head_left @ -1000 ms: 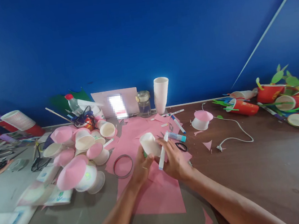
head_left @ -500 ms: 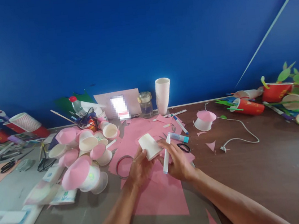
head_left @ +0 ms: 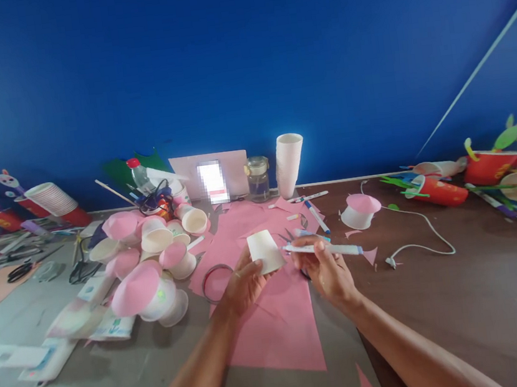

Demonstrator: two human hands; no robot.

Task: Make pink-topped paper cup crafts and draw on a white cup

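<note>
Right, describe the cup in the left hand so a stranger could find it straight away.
Start at the big pink paper sheet mid-table. Just above it, the left hand holds a white paper cup, base toward the camera. Unlike the cups heaped to the left, it has no pink cone on it.

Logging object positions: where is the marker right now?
In the head view, centre: the marker lies level in the right hand, its tip at the white paper cup.

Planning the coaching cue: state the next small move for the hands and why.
Probably bring the marker tip to the cup wall: the left hand holds the white cup tilted, and the right hand holds the marker level, tip just short of it.
</note>
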